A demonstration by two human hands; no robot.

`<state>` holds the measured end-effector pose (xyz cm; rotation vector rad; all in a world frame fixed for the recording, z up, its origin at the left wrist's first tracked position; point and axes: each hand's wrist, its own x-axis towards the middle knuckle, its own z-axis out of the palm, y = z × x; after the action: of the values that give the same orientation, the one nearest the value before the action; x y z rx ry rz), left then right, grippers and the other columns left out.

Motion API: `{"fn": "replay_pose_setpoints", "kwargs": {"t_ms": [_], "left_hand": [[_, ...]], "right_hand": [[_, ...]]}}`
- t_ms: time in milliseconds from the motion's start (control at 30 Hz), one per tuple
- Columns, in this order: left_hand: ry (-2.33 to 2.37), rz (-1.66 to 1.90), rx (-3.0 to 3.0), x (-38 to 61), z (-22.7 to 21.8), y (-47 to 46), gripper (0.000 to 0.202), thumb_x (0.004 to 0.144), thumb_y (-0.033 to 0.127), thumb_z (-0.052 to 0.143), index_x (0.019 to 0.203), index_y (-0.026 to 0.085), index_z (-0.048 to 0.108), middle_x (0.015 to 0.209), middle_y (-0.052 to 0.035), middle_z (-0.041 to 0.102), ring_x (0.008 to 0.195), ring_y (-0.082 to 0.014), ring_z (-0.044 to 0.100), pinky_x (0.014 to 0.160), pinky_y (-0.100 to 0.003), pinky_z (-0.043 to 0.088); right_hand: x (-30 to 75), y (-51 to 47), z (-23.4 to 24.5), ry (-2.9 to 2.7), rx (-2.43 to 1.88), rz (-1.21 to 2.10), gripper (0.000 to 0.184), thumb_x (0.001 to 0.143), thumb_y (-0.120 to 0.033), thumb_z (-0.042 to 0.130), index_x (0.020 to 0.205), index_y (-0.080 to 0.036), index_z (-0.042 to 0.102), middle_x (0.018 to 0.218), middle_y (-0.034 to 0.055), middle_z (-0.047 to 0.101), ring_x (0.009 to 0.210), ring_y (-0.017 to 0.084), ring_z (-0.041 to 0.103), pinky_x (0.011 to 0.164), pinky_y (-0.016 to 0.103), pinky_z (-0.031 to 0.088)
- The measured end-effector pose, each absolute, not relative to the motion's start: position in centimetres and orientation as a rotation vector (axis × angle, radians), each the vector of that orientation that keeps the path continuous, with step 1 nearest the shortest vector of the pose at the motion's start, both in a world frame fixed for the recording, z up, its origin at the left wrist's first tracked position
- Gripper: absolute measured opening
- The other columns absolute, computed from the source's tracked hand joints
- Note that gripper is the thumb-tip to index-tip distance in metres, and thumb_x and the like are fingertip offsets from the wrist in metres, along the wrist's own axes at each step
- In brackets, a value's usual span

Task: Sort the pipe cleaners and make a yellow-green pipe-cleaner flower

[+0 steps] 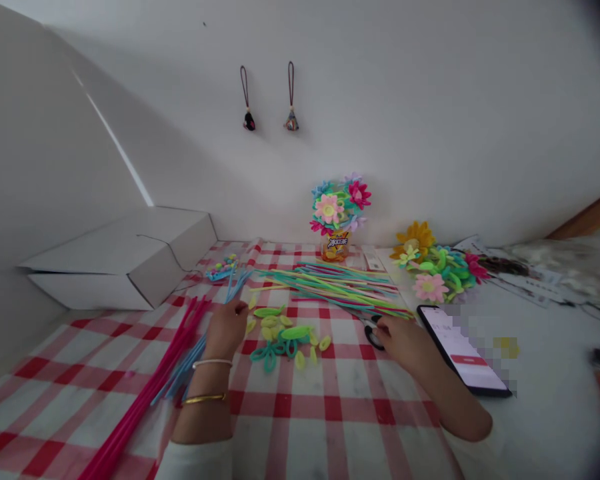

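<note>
My left hand (227,328) is over a bundle of blue pipe cleaners (193,360), its fingers bent into a pinch. Whatever lies between those fingertips is hidden. Scissors (373,335) with black handles lie at the near edge of a pile of mixed-colour pipe cleaners (330,283), blades pointing away to the left. Closed at their handle are the fingers of my right hand (399,339). Between my hands are yellow-green pipe-cleaner petals (275,327) and teal looped pieces (270,355). Long magenta pipe cleaners (150,393) stretch along the left of the blue bundle.
A white box (130,253) stands at the back left. Pipe-cleaner flowers (335,207) fill an orange-labelled container (335,245) by the wall. More flowers (437,267) lie on the right, behind a phone (465,353). Two charms (291,120) hang on the wall.
</note>
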<state>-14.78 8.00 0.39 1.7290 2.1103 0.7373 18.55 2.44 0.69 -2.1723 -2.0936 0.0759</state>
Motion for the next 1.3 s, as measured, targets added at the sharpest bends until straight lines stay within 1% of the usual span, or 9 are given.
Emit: {"fn": "replay_pose_setpoints", "kwargs": {"t_ms": [200, 367, 433, 533, 633, 933, 1100, 1200, 1300], "left_hand": [[2.079, 0.485, 1.854, -15.0, -0.7, 8.2, 0.019, 0.071, 0.016, 0.051, 0.081, 0.014, 0.067, 0.083, -0.0102, 0.069, 0.08, -0.0205, 0.061, 0.068, -0.026, 0.04], [2.006, 0.407, 1.886, -14.6, -0.8, 8.2, 0.02, 0.074, 0.023, 0.051, 0.081, 0.014, 0.067, 0.078, -0.0093, 0.069, 0.073, -0.0188, 0.062, 0.063, -0.025, 0.041], [1.983, 0.41, 1.91, -14.3, -0.7, 8.3, 0.022, 0.075, 0.028, 0.051, 0.084, 0.015, 0.067, 0.079, -0.0081, 0.069, 0.073, -0.0179, 0.062, 0.063, -0.024, 0.041], [1.991, 0.427, 1.97, -13.6, -0.6, 8.4, 0.028, 0.076, 0.029, 0.05, 0.094, 0.015, 0.066, 0.091, -0.0108, 0.067, 0.084, -0.0201, 0.061, 0.07, -0.026, 0.041], [1.977, 0.4, 2.034, -12.8, -0.9, 8.5, 0.024, 0.076, 0.027, 0.049, 0.086, 0.016, 0.068, 0.091, -0.0118, 0.066, 0.087, -0.0222, 0.06, 0.072, -0.028, 0.041], [1.958, 0.421, 2.044, -12.3, -1.4, 8.5, 0.015, 0.07, 0.023, 0.056, 0.077, 0.013, 0.065, 0.078, -0.011, 0.065, 0.075, -0.021, 0.059, 0.063, -0.028, 0.04], [1.829, 0.551, 2.101, -11.4, -0.1, 7.9, 0.025, 0.077, 0.033, 0.052, 0.088, 0.015, 0.065, 0.093, -0.0089, 0.065, 0.086, -0.0184, 0.058, 0.073, -0.026, 0.041], [1.564, 0.54, 2.233, -10.3, 0.1, 7.2, 0.028, 0.071, 0.035, 0.06, 0.093, 0.017, 0.065, 0.091, -0.006, 0.066, 0.084, -0.0186, 0.058, 0.075, -0.026, 0.041], [1.427, 0.432, 2.261, -9.7, -0.1, 6.8, 0.029, 0.064, 0.025, 0.063, 0.092, 0.017, 0.066, 0.086, -0.0047, 0.066, 0.08, -0.0197, 0.058, 0.072, -0.027, 0.041]], "right_hand": [[18.7, 2.4, 0.4, -2.107, -2.185, 0.1, 0.026, 0.082, -0.032, 0.044, 0.069, -0.018, 0.062, 0.069, 0.0058, 0.067, 0.063, 0.017, 0.06, 0.05, 0.026, 0.024], [18.6, 2.4, 0.7, -2.118, -2.197, 0.102, 0.026, 0.083, -0.032, 0.044, 0.071, -0.018, 0.063, 0.072, 0.0062, 0.067, 0.065, 0.018, 0.061, 0.05, 0.027, 0.025], [18.4, 2.3, 0.9, -2.104, -2.207, 0.116, 0.026, 0.083, -0.032, 0.044, 0.072, -0.018, 0.063, 0.073, 0.0062, 0.068, 0.066, 0.018, 0.061, 0.05, 0.026, 0.025], [18.3, 2.3, 1.1, -2.097, -2.208, 0.131, 0.025, 0.083, -0.031, 0.044, 0.071, -0.019, 0.062, 0.073, 0.0057, 0.068, 0.066, 0.018, 0.061, 0.05, 0.026, 0.025], [18.3, 2.2, 1.1, -2.088, -2.221, 0.13, 0.025, 0.083, -0.03, 0.043, 0.071, -0.019, 0.062, 0.072, 0.0055, 0.067, 0.065, 0.017, 0.06, 0.051, 0.027, 0.024], [18.3, 2.3, 0.8, -2.097, -2.207, 0.089, 0.026, 0.083, -0.031, 0.044, 0.071, -0.018, 0.063, 0.07, 0.0054, 0.066, 0.063, 0.017, 0.059, 0.05, 0.027, 0.023], [18.2, 2.2, 1.0, -2.091, -2.196, 0.088, 0.024, 0.082, -0.03, 0.044, 0.071, -0.019, 0.063, 0.069, 0.0049, 0.066, 0.063, 0.017, 0.059, 0.05, 0.027, 0.024], [18.2, 2.1, 1.0, -2.084, -2.203, 0.123, 0.024, 0.082, -0.029, 0.045, 0.071, -0.019, 0.063, 0.07, 0.0046, 0.066, 0.064, 0.016, 0.059, 0.051, 0.026, 0.024], [18.2, 2.2, 1.0, -2.076, -2.219, 0.143, 0.025, 0.083, -0.029, 0.044, 0.071, -0.019, 0.063, 0.07, 0.0049, 0.066, 0.063, 0.016, 0.059, 0.05, 0.026, 0.024]]}}
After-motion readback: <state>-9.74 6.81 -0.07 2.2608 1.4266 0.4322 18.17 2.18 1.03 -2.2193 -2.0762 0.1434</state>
